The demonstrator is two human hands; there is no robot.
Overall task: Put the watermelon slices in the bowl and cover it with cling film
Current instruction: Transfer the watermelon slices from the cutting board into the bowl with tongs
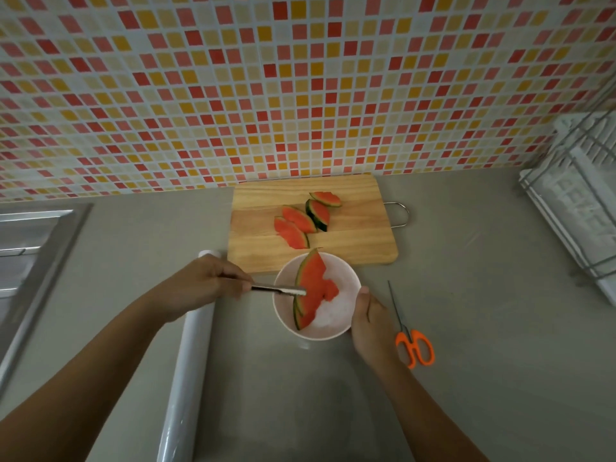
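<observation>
One grey counter (pixel 466 248) under mosaic tiles (pixel 300 95): left grip (pixel 206 288) clamps tongs (pixel 280 289), right grip (pixel 366 320) clasps bowl (pixel 336 320)

Bowl (pixel 333 261) before me, watermelon slices (pixel 315 288) in it. Board (pixel 353 248) behind bowl, other slices (pixel 295 228) on it. Film roll (pixel 190 355) left of bowl, under my left hand (pixel 200 285) with tongs (pixel 280 289). My right hand (pixel 366 321) on bowl's right side, scissors (pixel 413 345) beyond. Sink (pixel 30 255) far left, rack (pixel 580 201) far right.

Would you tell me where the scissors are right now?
In the head view, the scissors lie on the counter right of the bowl and the right hand, orange handles toward the person.
</observation>
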